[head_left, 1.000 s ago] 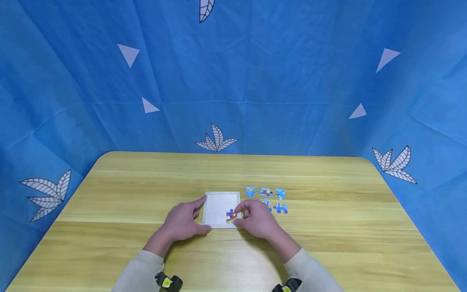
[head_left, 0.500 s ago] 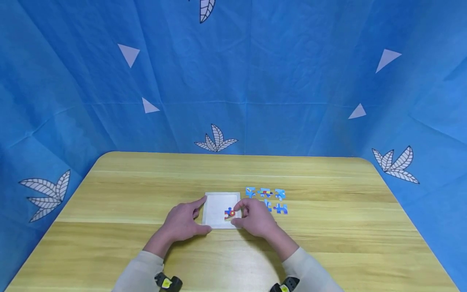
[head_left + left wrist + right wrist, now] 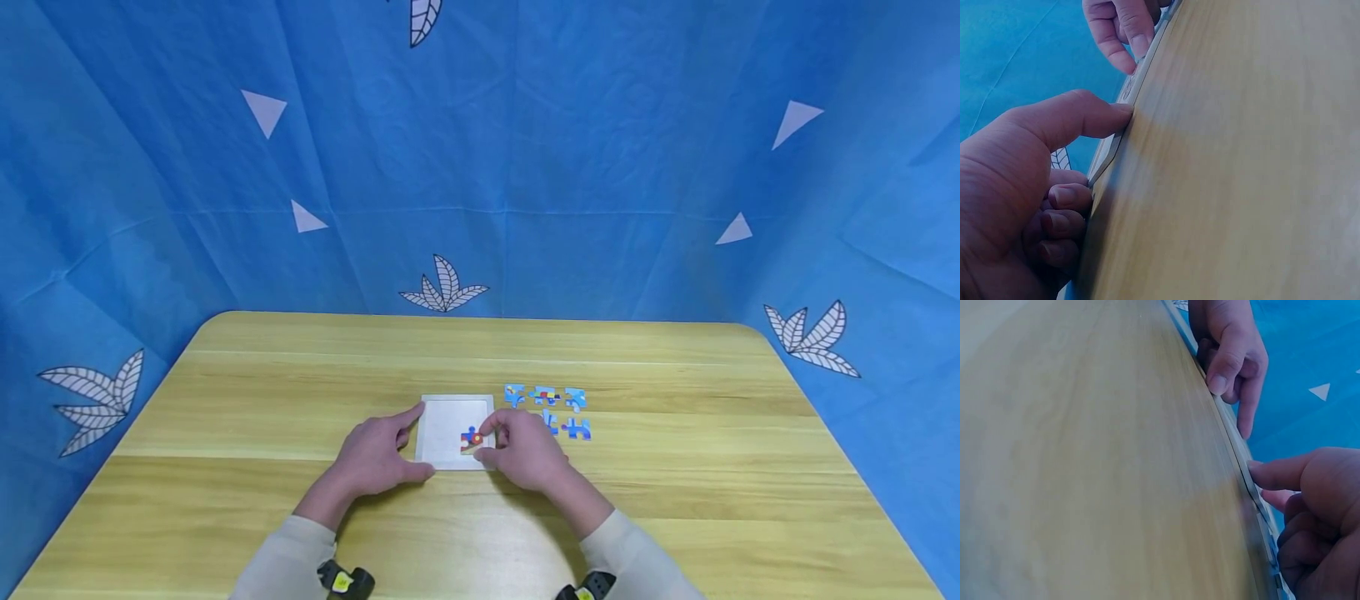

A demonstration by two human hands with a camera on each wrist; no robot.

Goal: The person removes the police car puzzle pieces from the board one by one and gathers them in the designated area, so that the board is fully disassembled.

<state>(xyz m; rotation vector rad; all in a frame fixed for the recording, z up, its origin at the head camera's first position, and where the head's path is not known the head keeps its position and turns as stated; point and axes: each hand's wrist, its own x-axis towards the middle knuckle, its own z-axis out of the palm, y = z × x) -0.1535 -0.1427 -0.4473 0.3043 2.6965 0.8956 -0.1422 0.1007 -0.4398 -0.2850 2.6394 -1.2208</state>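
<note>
In the head view a shallow white puzzle tray lies flat at the middle of the table. My left hand holds its left side, index finger at the far corner and thumb at the near one. The left wrist view shows that hand's other fingers curled beside the tray edge. Inside the tray, toward its near right corner, is a puzzle piece in blue, red and yellow. Thumb and index finger of my right hand pinch this piece at its right side. In the right wrist view the piece itself cannot be made out.
Several loose blue puzzle pieces lie on the wooden table right of the tray, one partly hidden behind my right hand. A blue patterned curtain hangs behind the table's far edge.
My right hand has shifted the puzzle piece slightly left within the tray, mostly in the first half second. The left hand and tray have stayed in place.
</note>
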